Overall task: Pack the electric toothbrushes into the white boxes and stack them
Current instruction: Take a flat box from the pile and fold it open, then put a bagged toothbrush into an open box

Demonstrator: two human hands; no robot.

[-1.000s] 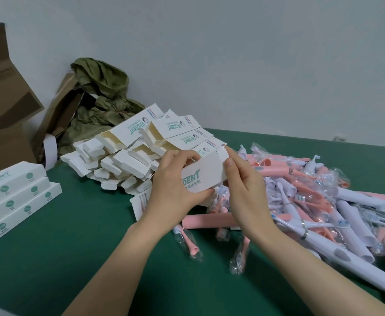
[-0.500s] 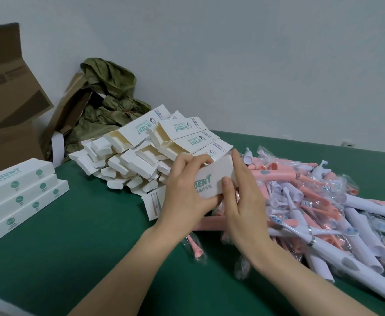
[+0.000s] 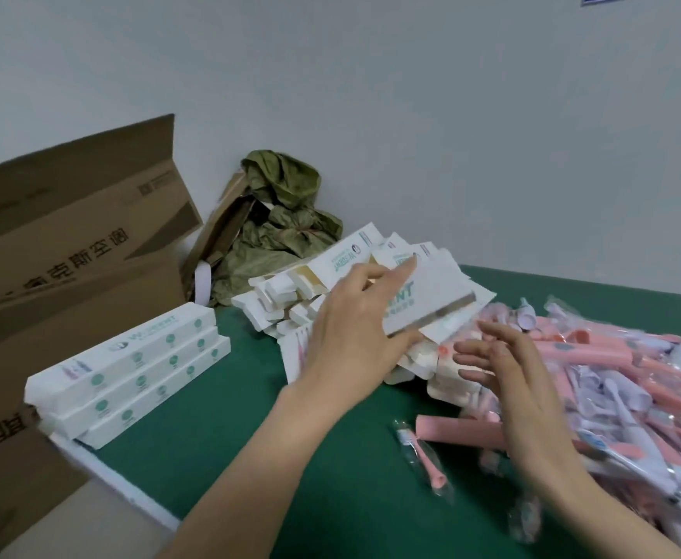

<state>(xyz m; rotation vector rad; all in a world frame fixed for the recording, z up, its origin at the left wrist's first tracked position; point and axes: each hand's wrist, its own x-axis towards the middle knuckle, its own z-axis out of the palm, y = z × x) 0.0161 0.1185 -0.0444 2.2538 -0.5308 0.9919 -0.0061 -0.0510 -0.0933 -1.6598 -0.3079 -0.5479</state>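
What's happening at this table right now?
A person is packing toothbrushes at a green table. The left hand holds a white box in the air above a heap of empty boxes. The right hand is open and holds nothing, above the pile of pink and white toothbrushes. Three closed boxes lie stacked at the left, beside a cardboard carton.
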